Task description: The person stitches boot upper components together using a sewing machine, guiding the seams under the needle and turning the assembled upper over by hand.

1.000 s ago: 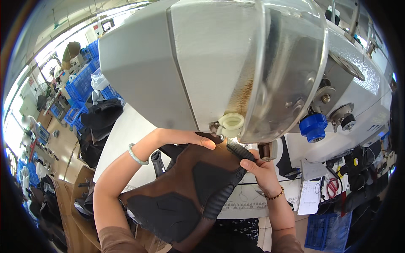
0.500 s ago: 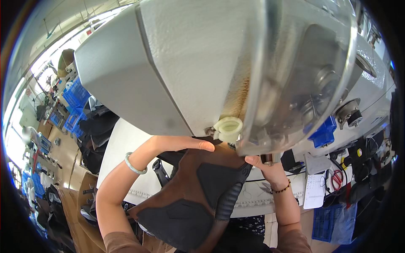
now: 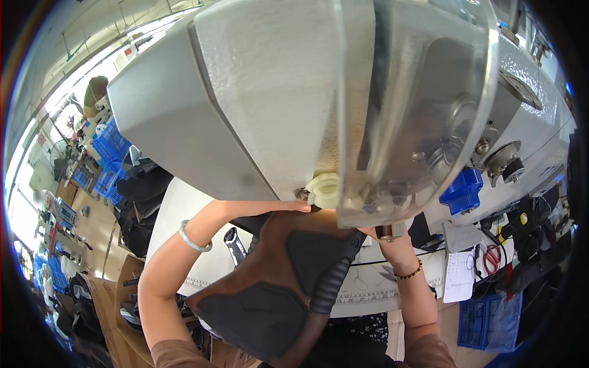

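Note:
A brown leather-like piece (image 3: 276,251) with black padded panels and a ribbed black strip slants from under a grey sewing machine head (image 3: 264,104) down toward my lap. My left hand (image 3: 264,209) holds its far left edge, the thumb stretched along it; the other fingers are hidden under the machine head. My right hand (image 3: 396,246) is at the far right edge of the piece, partly behind the clear guard (image 3: 417,122) and a metal part, most of its fingers hidden. The needle area is out of sight behind a pale plastic ring (image 3: 324,189).
The white table (image 3: 184,214) carries a printed ruler along its near edge. A dark-handled tool (image 3: 235,245) lies by my left forearm. Red-handled scissors (image 3: 491,259), cables and a written sheet (image 3: 458,276) are at the right. Blue crates (image 3: 111,142) and dark material stand left.
My view has shifted slightly, and the guard appears further left. The piece's far edge and my left thumb sit slightly higher, closer under the machine. My right thumb has become mostly hidden.

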### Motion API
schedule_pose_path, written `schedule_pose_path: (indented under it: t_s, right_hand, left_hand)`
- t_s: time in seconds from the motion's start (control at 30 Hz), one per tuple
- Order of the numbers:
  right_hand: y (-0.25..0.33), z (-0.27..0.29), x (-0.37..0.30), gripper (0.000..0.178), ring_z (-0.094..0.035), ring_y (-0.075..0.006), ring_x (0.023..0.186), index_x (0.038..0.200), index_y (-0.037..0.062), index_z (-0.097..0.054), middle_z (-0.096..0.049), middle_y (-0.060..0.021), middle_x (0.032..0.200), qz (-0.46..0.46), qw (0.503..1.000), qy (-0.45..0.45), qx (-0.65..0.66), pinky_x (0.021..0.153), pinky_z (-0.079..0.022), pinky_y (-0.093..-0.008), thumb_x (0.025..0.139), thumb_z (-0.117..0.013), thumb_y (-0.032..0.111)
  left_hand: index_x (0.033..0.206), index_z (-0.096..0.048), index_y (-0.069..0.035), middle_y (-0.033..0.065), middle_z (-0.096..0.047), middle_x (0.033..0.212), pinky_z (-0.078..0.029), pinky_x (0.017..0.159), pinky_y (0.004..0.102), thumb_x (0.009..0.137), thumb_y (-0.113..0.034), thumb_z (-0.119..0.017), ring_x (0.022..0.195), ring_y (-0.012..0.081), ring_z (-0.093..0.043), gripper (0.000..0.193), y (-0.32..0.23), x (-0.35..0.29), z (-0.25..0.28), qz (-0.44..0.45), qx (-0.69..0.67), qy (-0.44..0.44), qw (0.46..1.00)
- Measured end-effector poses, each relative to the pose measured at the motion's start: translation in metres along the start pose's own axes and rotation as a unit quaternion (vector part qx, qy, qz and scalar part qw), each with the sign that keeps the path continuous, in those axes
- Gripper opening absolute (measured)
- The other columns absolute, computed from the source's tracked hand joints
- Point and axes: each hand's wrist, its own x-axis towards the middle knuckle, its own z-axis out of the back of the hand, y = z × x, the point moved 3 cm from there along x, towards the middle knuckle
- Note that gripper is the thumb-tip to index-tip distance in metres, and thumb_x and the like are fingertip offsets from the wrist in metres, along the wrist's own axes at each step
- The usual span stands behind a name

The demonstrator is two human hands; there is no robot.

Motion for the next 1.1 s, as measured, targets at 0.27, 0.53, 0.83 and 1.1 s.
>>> schedule_pose_path:
  t_s: [0.27,0.53,0.83,1.1]
  right_hand:
    - [-0.01,0.006,-0.003,0.02,-0.053,-0.0042,0.077,0.104,0.0009,-0.064,-0.065,0.0003,0.089,0.053,0.998,-0.019,-0.039,0.07,-0.045,-0.0216,0.086,-0.062,0.008]
    - [0.001,-0.014,-0.008,0.021,-0.048,-0.0022,0.072,0.096,-0.0009,-0.062,-0.059,0.0038,0.079,0.046,0.997,-0.059,-0.001,0.064,-0.04,-0.0179,0.089,-0.062,0.02]
    - [-0.004,-0.027,-0.012,0.022,-0.046,-0.0013,0.07,0.091,-0.0009,-0.061,-0.058,0.0036,0.076,0.048,0.995,-0.087,0.012,0.061,-0.039,-0.0176,0.089,-0.063,0.021]
    - [-0.008,-0.034,-0.014,0.021,-0.048,-0.0018,0.071,0.092,-0.0009,-0.06,-0.058,0.0034,0.079,0.069,0.991,-0.111,0.023,0.063,-0.04,-0.0169,0.09,-0.062,0.02]
  left_hand:
    - [0.106,-0.058,0.003,0.0164,-0.06,0.11,-0.043,0.09,0.0351,0.082,-0.008,-0.058,0.101,0.0258,-0.058,0.027,-0.066,-0.127,0.024,0.107,0.206,-0.214,0.949]
    - [0.115,-0.049,0.005,0.0219,-0.043,0.133,-0.015,0.111,0.0476,0.091,-0.03,-0.03,0.131,0.0359,-0.032,0.046,-0.059,-0.19,-0.086,0.125,0.139,-0.528,0.829]
    - [0.089,-0.059,-0.002,0.0152,-0.056,0.116,-0.017,0.112,0.045,0.093,-0.024,-0.021,0.127,0.0338,-0.038,0.044,-0.001,-0.161,-0.059,0.053,0.141,-0.589,0.794]
    - [0.087,-0.057,-0.003,0.0137,-0.059,0.105,-0.02,0.11,0.0442,0.093,-0.024,-0.019,0.125,0.0311,-0.039,0.044,0.01,-0.151,-0.047,0.001,0.047,-0.62,0.783]
